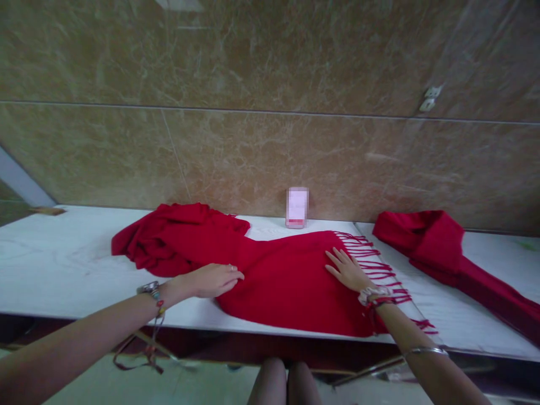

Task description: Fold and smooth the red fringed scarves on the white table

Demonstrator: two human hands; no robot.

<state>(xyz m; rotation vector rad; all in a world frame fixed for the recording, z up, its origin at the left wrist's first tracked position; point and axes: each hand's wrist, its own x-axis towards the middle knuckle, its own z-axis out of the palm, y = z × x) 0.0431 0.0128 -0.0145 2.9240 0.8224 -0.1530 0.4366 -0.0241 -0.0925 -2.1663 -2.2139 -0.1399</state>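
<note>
A red fringed scarf (291,281) lies on the white table, its right part spread out flat and its left part bunched in a loose heap. My right hand (346,270) rests palm down near the fringed end, fingers spread on the cloth. My left hand (217,280) is at the scarf's near edge beside the heap, fingers together and bent onto the cloth; the fingertips are partly hidden. The dark red fringe (375,264) fans out to the right, partly under my right wrist.
Another red cloth (439,247), folded over itself, lies on the right of the white table (63,270) and runs past the frame. A phone (297,208) leans against the brown marbled wall (253,157). A small white fixture (430,99) is on the wall.
</note>
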